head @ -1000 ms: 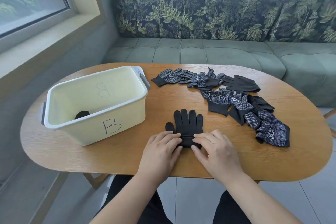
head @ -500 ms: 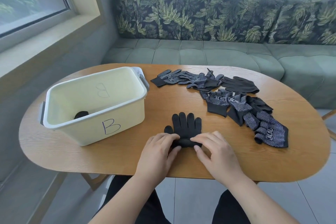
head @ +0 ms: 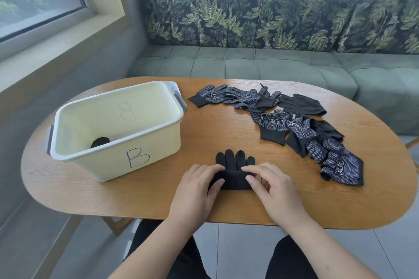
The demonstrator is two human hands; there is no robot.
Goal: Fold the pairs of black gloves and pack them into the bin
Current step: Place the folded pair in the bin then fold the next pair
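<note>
Mid-fold on one pair [head: 234, 162], near centre of table [head: 158, 201], just right of bin [head: 108, 163]. The cuff end is turned over toward the fingertips. Left hand [head: 195, 188] and right hand [head: 272, 188] each pinch that fold, thumbs at the near edge, fingers on top. Next, I reckon: finish the fold, then lift it left into bin, where one dark bundle [head: 99, 142] lies. Loose gloves [head: 294, 124] wait far right.

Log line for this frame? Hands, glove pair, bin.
phase: fold | left hand: pinches fold | right hand: pinches fold | glove pair: on table, cuff folded over | bin: dark item inside
</note>
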